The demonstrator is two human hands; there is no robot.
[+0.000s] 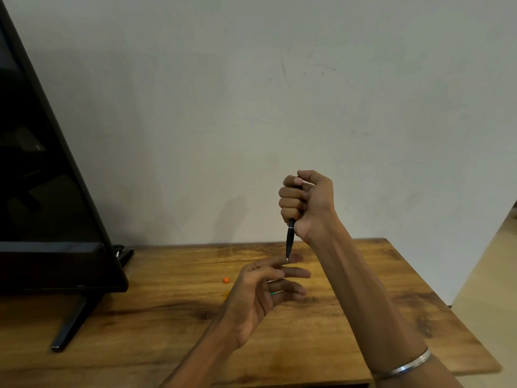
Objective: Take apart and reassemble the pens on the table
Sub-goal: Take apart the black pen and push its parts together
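Note:
My right hand (305,203) is raised above the table and grips a black pen (290,238) in a fist, tip pointing down. The pen's upper part is hidden inside the fist. Its tip hangs just over the fingers of my left hand (263,289), which is held open over the wooden table (363,317) with fingers spread and pointing right. A green pen part (273,293) shows between the left fingers; most of it is hidden by the hand. A small orange piece (226,280) lies on the table left of that hand.
A black monitor (42,191) on a stand (70,323) fills the left side of the table. A plain wall rises behind. The table's right edge drops off to the floor. A metal bangle (405,365) circles my right forearm.

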